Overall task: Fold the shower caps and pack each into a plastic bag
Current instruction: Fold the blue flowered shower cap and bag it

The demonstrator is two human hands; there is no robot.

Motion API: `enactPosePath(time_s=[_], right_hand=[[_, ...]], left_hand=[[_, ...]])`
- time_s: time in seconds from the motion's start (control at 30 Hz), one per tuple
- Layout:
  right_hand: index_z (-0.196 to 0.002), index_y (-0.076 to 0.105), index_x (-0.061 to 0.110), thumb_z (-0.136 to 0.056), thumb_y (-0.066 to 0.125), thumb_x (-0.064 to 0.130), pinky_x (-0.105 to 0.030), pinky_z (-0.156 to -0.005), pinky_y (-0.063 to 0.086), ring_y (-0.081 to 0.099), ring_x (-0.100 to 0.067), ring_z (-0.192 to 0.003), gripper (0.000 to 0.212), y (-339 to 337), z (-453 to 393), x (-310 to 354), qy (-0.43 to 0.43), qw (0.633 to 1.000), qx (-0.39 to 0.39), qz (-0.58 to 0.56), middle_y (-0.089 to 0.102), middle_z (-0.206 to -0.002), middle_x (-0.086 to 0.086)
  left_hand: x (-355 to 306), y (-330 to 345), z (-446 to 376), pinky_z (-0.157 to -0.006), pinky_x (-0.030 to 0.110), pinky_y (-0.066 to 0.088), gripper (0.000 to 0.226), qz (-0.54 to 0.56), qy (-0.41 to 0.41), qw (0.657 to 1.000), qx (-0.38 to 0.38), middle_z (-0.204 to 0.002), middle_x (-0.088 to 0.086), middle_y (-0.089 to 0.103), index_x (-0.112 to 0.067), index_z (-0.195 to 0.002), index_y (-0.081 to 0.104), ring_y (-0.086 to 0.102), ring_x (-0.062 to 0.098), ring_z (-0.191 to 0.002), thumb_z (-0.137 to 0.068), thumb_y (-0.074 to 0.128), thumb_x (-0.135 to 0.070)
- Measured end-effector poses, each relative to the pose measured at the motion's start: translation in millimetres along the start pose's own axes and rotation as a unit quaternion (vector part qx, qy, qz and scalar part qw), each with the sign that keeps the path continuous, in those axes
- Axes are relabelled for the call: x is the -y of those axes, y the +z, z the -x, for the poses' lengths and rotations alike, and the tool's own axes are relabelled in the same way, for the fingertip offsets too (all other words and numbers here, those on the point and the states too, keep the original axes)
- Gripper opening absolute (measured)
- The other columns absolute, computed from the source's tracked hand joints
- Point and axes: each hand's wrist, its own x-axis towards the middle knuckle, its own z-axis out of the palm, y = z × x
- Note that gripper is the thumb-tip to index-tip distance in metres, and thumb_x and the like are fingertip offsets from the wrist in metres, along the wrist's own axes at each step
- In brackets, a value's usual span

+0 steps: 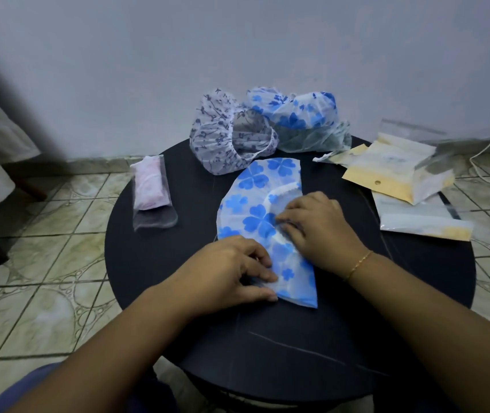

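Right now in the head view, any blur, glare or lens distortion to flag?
Head view: dim, bluish light; left edge smeared by motion blur; wide-angle bending toward the corners; the blue-flowered cap under both hands and the plastic bags stay legible; no strong glare on the black table.

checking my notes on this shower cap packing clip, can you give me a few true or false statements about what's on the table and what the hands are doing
1. Both hands are on the blue flower cap. True: the left hand pinches its near edge and the right hand presses its middle.
2. A pink cap already sits in a clear bag at the table's left. True.
3. The blue flower cap is already inside a bag. False: it lies bare, folded into a half round, on the round dark table.
4. The spare bags lie on the left side. False: they are at the right edge.
5. Only one unfolded cap remains at the back. False: a purple patterned cap and more blue flowered caps sit there.
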Motion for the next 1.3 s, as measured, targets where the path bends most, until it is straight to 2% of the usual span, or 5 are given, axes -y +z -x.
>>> enactPosePath(time_s=[0.23, 0.4, 0.63, 0.93, 1.3], right_hand=[[-0.106, 0.069, 0.026, -0.09, 0.057, 0.028, -0.004, -0.083, 0.038, 0.055, 0.003, -0.094, 0.019, -34.0, 49.2, 4.1, 0.027, 0.971, 0.093, -0.219, 0.06, -0.095, 0.015], [-0.11, 0.066, 0.029, -0.073, 0.061, 0.064, -0.016, -0.096, 0.041, 0.047, 0.005, -0.114, 0.052, -38.2, 72.8, -1.8, -0.041, 0.975, 0.132, -0.176, 0.061, -0.115, 0.015], [-0.093, 0.068, 0.019, -0.085, 0.055, 0.04, -0.031, -0.068, 0.048, 0.059, -0.013, -0.086, 0.026, -25.2, 77.0, 6.2, -0.135, 0.988, 0.041, -0.069, 0.064, -0.091, 0.006], [-0.088, 0.074, 0.027, -0.086, 0.066, 0.026, -0.009, -0.075, 0.04, 0.059, -0.004, -0.084, 0.008, -33.8, 62.1, 13.9, 0.157, 0.949, 0.086, -0.26, 0.064, -0.08, 0.011], [-0.075, 0.072, 0.019, -0.078, 0.076, 0.023, -0.004, -0.05, 0.039, 0.056, 0.0, -0.057, 0.007, -34.2, 43.6, 13.5, 0.287, 0.904, 0.084, -0.305, 0.066, -0.069, 0.007]], left_hand=[[-0.7, 5.1, -1.0, -0.062, 0.03, 0.053, 0.029, -0.031, 0.019, 0.998, -0.05, -0.089, -0.018, 0.062, -0.035, -0.091, 0.075, 0.058, -0.002, -0.081, -0.079, 0.058, -0.055], [-2.7, 8.6, -0.8, -0.058, 0.027, 0.051, 0.025, -0.037, 0.012, 0.997, -0.071, -0.083, -0.019, 0.059, -0.038, -0.085, 0.074, 0.054, -0.004, -0.078, -0.081, 0.056, -0.054], [-4.1, 13.0, -5.2, -0.061, 0.027, 0.05, 0.02, -0.013, -0.005, 0.997, -0.078, -0.082, -0.018, 0.059, -0.036, -0.086, 0.07, 0.053, -0.004, -0.075, -0.08, 0.058, -0.051], [-1.5, 10.3, -6.5, -0.075, 0.01, 0.041, 0.038, 0.054, -0.073, 0.995, -0.046, -0.075, -0.023, 0.061, -0.041, -0.094, 0.067, 0.056, -0.003, -0.084, -0.07, 0.055, -0.068], [0.7, 13.6, -8.7, -0.098, 0.036, 0.044, 0.045, 0.139, -0.232, 0.961, -0.062, -0.079, -0.032, 0.067, -0.054, -0.07, 0.068, 0.055, 0.022, -0.108, -0.046, 0.054, -0.088]])
